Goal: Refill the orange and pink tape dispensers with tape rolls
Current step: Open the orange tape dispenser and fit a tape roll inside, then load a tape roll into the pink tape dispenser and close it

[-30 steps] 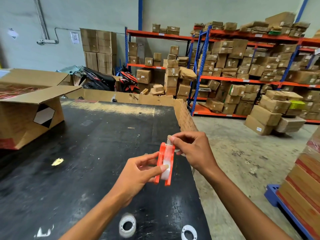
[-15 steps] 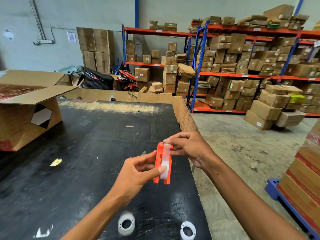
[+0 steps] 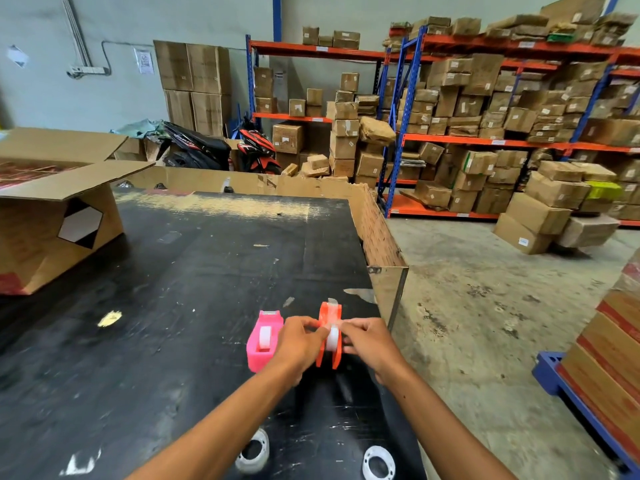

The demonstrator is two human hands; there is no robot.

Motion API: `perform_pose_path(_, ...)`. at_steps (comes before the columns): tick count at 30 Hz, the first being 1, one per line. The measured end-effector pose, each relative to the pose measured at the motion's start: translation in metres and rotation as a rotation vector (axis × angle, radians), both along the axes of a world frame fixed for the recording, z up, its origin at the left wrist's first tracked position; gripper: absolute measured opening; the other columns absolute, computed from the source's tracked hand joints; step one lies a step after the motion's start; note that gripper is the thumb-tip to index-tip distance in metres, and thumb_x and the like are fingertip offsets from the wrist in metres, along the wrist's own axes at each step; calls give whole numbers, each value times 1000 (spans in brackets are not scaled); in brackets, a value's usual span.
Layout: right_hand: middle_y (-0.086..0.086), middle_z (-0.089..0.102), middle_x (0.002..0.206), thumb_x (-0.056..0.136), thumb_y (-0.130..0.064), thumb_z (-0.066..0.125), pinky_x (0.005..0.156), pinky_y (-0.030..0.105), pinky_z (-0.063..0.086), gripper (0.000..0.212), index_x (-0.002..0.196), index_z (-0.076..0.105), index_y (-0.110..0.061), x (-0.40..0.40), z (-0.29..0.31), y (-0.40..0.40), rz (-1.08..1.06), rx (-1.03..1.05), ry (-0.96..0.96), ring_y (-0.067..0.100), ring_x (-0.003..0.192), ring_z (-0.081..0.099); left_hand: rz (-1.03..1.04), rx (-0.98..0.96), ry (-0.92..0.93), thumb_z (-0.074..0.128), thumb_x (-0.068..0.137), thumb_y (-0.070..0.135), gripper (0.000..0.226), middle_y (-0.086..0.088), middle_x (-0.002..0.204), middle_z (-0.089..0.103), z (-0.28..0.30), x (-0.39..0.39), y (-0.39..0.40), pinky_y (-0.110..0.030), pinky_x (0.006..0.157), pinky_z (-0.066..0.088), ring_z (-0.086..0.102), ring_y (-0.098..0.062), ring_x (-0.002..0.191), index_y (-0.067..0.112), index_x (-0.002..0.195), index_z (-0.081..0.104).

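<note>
The orange tape dispenser [image 3: 330, 320] stands upright on the black table [image 3: 173, 306] near its right edge, with a white tape roll seated in it. My left hand [image 3: 299, 342] grips its left side and my right hand [image 3: 367, 341] its right side, fingers pinched at the roll. Just to the left stands the pink tape dispenser [image 3: 263, 341], also holding a white roll, untouched. Two white tape rolls lie flat near the table's front edge, one [image 3: 252, 452] partly behind my left forearm, the other [image 3: 378, 462] to its right.
An open cardboard box [image 3: 52, 216] sits on the table's far left. A cardboard wall [image 3: 377, 230] lines the table's back and right edge. Beyond are shelving racks of boxes [image 3: 485, 126], parked motorbikes [image 3: 214, 147], and stacked cartons on a blue pallet [image 3: 568, 386] at right.
Both hands moved the orange dispenser forward and down from mid-air onto the table beside the pink dispenser, which has come into view. My head tilted down slightly.
</note>
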State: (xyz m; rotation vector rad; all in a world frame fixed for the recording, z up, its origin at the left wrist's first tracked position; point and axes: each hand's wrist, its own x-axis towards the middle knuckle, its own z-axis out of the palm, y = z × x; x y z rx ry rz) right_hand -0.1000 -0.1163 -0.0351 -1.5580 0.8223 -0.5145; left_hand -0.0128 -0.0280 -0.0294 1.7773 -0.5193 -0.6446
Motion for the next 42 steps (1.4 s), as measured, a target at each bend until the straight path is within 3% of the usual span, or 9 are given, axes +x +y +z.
perform_pose_path(5, 18, 76, 88, 83, -17, 56, 86, 48, 58, 23, 79, 74, -4, 6, -16, -4, -1, -42, 72, 30, 89, 72, -46, 81, -88, 56, 89, 19, 21, -11, 95, 75, -11, -1, -1, -38, 81, 54, 69, -25, 90, 7, 94, 72)
perform_pose_path(14, 0, 68, 69, 84, -21, 59, 76, 41, 56, 19, 75, 73, -10, 11, -9, -4, -71, -217, 61, 14, 68, 61, -117, 62, -209, 54, 89, 11, 33, 8, 57, 44, 12, 2, 23, -13, 48, 35, 42, -7, 55, 22, 59, 46)
perform_pose_path(17, -8, 67, 79, 85, -15, 63, 76, 35, 53, 11, 87, 74, -14, 19, 7, -2, -129, -353, -12, 10, 77, 62, -52, -10, -281, 57, 84, 5, 16, 2, 84, 65, 30, 17, 41, -9, 68, 42, 57, -11, 79, 15, 91, 67)
perform_pose_path(22, 3, 73, 90, 80, -10, 68, 66, 4, 43, 20, 100, 73, -10, 48, 32, 27, 179, -634, 133, 10, 81, 63, -86, 121, -384, 59, 75, -1, 56, -8, 128, 62, 31, 56, 78, -18, 91, 40, 58, -17, 114, 8, 129, 54)
perform_pose_path(27, 0, 58, 64, 76, -15, 70, 57, 31, 41, 10, 71, 66, -23, 81, 26, 55, 476, -735, 512, 16, 59, 52, -363, 260, -418, 75, 66, 18, 36, -10, 92, 74, 6, 76, 93, -38, 81, 54, 61, -16, 74, 20, 101, 70)
perform_pose_path(31, 11, 62, 88, 73, -15, 73, 68, 32, 45, 15, 87, 70, -14, 97, 31, 63, 412, -768, 634, 28, 81, 60, -394, 286, -539, 73, 59, 47, 40, -13, 72, 67, -8, 94, 87, -44, 68, 49, 48, -17, 62, 17, 85, 70)
perform_pose_path(34, 17, 67, 93, 73, -13, 68, 66, 32, 41, 5, 76, 63, -12, 99, 32, 69, 396, -911, 703, 36, 88, 63, -417, 325, -595, 74, 61, 49, 39, -2, 64, 55, -3, 95, 87, -35, 58, 38, 53, -30, 69, 16, 79, 65)
perform_pose_path(39, 4, 61, 78, 77, -21, 66, 76, 39, 43, 16, 86, 65, -8, 74, 18, 70, 197, -934, 415, 29, 83, 61, -431, 308, -606, 72, 59, 51, 40, 1, 63, 53, -9, 100, 90, -35, 61, 42, 60, -34, 76, 17, 81, 64)
perform_pose_path(42, -5, 54, 72, 74, -21, 73, 71, 37, 46, 15, 86, 68, -14, 50, 23, 71, 102, -810, 272, 15, 67, 53, -468, 319, -614, 71, 55, 53, 62, -2, 96, 67, -9, 103, 93, -41, 81, 51, 62, -29, 96, 23, 108, 60)
